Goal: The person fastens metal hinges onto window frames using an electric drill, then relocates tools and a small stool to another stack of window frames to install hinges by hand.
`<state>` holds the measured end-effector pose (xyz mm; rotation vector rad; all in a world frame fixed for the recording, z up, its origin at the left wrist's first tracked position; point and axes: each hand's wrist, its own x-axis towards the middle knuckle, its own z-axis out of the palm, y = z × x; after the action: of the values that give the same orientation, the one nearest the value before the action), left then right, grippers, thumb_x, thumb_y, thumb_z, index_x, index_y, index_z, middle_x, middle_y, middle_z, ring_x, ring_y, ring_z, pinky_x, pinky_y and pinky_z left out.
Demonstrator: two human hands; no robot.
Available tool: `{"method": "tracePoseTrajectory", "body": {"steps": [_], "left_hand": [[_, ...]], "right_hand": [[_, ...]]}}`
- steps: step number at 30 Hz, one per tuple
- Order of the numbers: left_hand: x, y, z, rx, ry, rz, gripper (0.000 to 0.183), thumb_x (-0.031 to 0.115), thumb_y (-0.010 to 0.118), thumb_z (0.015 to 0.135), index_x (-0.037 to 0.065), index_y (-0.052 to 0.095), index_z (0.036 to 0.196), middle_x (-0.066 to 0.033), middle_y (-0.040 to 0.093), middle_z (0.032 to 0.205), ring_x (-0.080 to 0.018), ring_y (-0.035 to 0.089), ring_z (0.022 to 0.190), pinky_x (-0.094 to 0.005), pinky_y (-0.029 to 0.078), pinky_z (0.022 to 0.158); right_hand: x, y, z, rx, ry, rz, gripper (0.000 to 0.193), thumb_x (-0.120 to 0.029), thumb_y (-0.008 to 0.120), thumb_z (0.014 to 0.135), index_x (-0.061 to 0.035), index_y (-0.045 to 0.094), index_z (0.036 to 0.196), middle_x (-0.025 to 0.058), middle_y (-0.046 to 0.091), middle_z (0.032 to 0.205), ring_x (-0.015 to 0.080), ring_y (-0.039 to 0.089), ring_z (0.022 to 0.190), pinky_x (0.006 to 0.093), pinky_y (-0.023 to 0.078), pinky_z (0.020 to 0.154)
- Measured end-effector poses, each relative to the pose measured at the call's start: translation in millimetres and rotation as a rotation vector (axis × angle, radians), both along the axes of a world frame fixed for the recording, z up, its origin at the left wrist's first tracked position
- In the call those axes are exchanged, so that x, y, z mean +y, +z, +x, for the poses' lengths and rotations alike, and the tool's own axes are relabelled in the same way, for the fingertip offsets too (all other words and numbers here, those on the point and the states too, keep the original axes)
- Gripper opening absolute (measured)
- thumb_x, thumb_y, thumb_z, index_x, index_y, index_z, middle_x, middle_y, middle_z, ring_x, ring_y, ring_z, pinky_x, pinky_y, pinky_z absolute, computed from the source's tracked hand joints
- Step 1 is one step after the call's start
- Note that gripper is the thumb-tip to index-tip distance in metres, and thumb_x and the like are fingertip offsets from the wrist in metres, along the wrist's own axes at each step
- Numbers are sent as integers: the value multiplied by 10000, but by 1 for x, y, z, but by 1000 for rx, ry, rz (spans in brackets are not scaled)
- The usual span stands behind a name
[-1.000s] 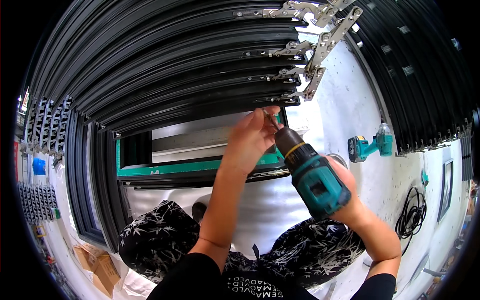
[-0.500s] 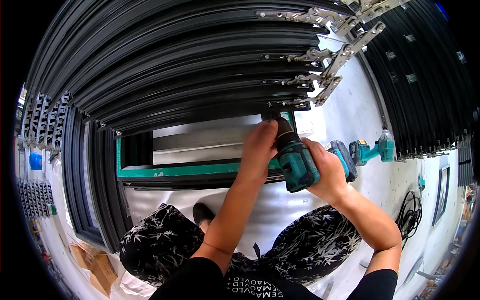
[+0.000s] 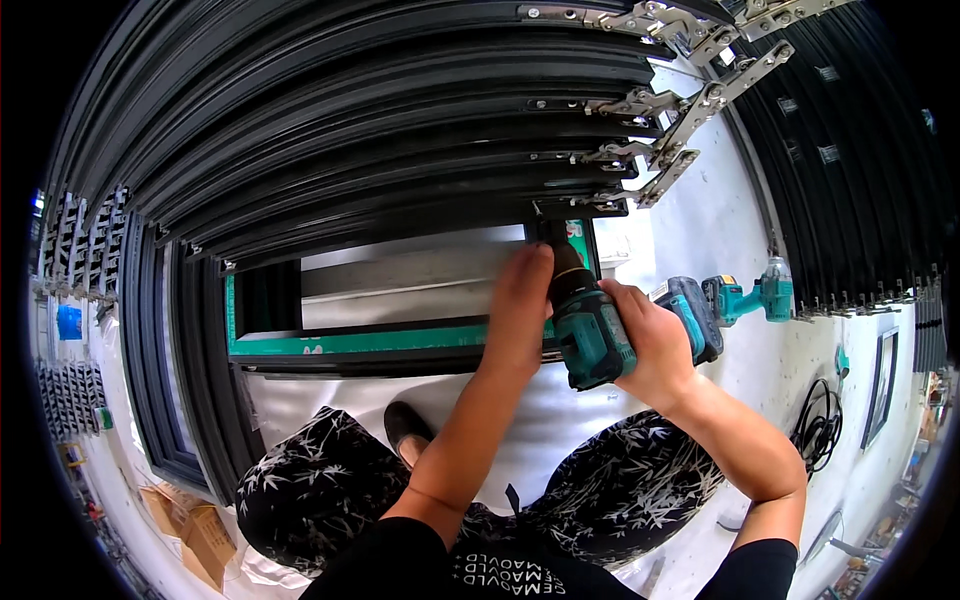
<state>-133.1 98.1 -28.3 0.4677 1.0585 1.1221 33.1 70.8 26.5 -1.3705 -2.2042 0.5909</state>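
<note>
- The right hand is wrapping the handle of the teal drill, which is pointing toward 12 o'clock at the stacked black profiles.
- The left hand is lying against the dark chuck; blur is hiding whether its fingers are gripping.
- Contact at the bit is not showing clearly; sound practice would be keeping the drill square, pressing evenly and keeping fingertips off the turning chuck.
- Steel hinge arms are jutting out at 1 o'clock, appearing the likeliest snag.
- The green-edged frame is bounding the drill at 9 o'clock.
- Pale floor is showing toward 7 o'clock, seemingly allowing withdrawal; a second driver is lying near 2 o'clock.
</note>
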Motion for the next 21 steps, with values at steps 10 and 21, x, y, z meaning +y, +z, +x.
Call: {"method": "tracePoseTrajectory", "body": {"steps": [10, 21], "left_hand": [[-2, 2, 2, 27, 20, 75, 330, 323, 491, 1002, 23, 572, 1116, -50, 649, 908, -85, 606, 721, -211, 494, 613], [-1, 11, 9, -66, 63, 92, 351, 317, 472, 1009, 1, 554, 1139, -87, 658, 1021, -133, 640, 820, -264, 540, 730]], "right_hand": [[2, -2, 0, -32, 7, -25, 589, -126, 710, 689, 2, 492, 1221, 174, 608, 943, 368, 627, 746, 402, 510, 626], [2, -3, -3, -8, -13, 7, 551, -107, 682, 706, -2, 493, 1212, 174, 600, 935, 363, 620, 739, 408, 500, 619]]}}
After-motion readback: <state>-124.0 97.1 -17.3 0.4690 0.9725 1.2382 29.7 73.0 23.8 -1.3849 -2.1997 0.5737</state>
